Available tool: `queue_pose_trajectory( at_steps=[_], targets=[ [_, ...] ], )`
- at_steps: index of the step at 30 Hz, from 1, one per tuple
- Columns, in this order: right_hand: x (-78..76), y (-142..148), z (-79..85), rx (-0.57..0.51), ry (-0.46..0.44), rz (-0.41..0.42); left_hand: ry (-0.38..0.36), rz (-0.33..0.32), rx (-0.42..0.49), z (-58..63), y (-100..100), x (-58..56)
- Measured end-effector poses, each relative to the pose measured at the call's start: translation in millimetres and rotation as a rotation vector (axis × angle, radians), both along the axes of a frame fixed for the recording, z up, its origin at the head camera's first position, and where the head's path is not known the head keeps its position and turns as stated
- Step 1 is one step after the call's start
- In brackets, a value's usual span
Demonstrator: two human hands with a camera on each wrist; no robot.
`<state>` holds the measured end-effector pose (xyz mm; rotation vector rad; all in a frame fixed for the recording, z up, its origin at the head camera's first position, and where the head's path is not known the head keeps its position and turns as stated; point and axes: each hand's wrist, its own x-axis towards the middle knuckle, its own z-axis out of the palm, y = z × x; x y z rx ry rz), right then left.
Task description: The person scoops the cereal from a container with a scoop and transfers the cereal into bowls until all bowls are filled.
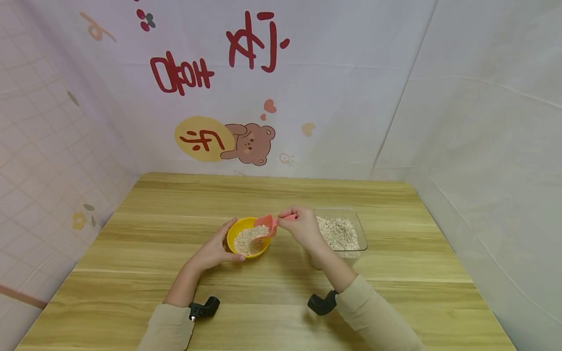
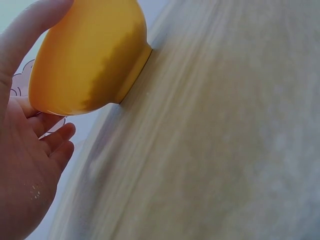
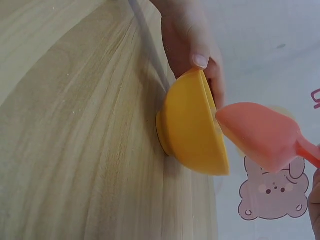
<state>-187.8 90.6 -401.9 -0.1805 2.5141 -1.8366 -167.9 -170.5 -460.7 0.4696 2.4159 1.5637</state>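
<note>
Flakes (image 1: 263, 230) could spill if the pink scoop (image 1: 265, 222), pinched in the right hand (image 1: 305, 229) over the right side of the yellow bowl (image 1: 235, 230), twists. The left hand (image 1: 215, 251) clasps the bowl on the table (image 1: 259, 302); uneven pressure might tip it.

乐 (image 1: 204, 140) on yellow circle (image 1: 189, 127), backdrop (image 1: 351, 87) characters (image 1: 272, 48) unclear

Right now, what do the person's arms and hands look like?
Both arms wear long, plain beige sleeves, the left sleeve and the right sleeve. By each cuff sits a chunky, bent black gadget, one on the left and one on the right. I see no cables. The left hand and right hand are bare: no gloves.
</note>
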Motion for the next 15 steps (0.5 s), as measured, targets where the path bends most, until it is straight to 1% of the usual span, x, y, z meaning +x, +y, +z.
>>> queue_pose_trajectory(
  at_steps=[4, 15],
  targets=[
    [-1.9, 0.4, 0.1, 0.013, 0.013, 0.006, 0.013, 0.010, -0.011, -20.7, -4.4, -9.0],
    [-8.3, 3.8, 5.2, 0.077, -0.006, 0.034, 0.007, 0.017, -0.012, -21.6, -3.6, -10.0]
  ],
)
